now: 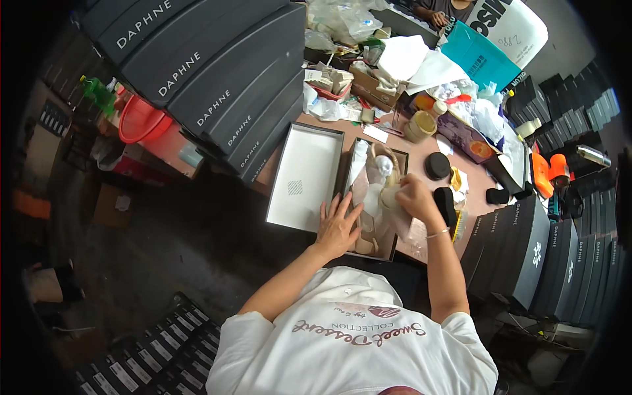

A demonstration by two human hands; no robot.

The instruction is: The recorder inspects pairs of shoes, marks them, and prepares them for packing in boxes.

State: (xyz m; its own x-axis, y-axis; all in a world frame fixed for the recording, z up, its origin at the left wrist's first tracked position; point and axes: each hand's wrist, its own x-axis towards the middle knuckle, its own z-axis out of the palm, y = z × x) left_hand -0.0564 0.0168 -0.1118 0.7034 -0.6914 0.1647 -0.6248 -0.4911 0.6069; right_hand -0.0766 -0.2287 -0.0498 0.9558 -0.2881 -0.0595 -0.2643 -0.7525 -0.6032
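A narrow shoe box (401, 158) lies open on the brown table in front of me. Inside are a beige shoe (382, 148) with white stuffing paper in its opening and thin wrapping paper (360, 164). My left hand (338, 227) rests with fingers spread at the box's left side, beside the white-lined box lid (304, 174). Over the box's right side, my right hand (416, 197) is closed round a pale, rounded item (390, 195). Blur and my fingers hide what kind it is. At the near end of the box another beige part (366, 245) shows.
Dark shoe boxes (230, 85) tower at the left; more boxes (507, 250) stand at the right. Beyond my right hand are a round black tin (437, 166), a cream jar (420, 126) and a yellow brush (459, 224). Plastic bags and papers heap the far side, where another person (442, 13) sits.
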